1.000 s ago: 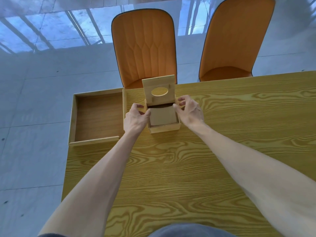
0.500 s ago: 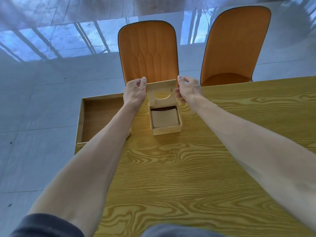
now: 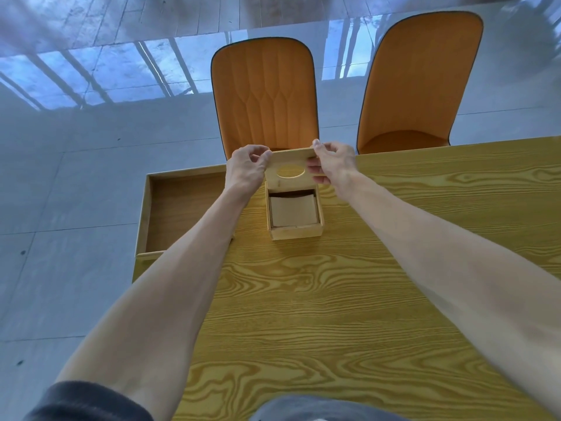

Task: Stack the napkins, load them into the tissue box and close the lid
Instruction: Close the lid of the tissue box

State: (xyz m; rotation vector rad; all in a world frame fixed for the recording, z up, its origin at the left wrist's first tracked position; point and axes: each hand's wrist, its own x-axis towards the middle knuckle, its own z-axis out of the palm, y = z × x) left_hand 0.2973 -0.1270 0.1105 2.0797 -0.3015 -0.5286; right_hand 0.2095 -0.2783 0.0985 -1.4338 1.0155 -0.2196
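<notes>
Napkins loaded; lid not yet closed.
Stack of pale square napkins point(image 3: 292, 210) sits inside the small wooden tissue box point(image 3: 296, 231) near the tabletop's point(image 3: 334, 299) far edge; left hand point(image 3: 246, 169) and right hand point(image 3: 334, 163) each pinch the upright oval-holed wooden lid point(image 3: 290, 169), grip closed on its side edges.

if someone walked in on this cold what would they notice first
Probably the left hand and right hand pinching the raised wooden lid with an oval hole by its upper corners, at the table's far edge. Just below, the small open wooden tissue box holds pale napkins; two orange chairs stand behind.
</notes>
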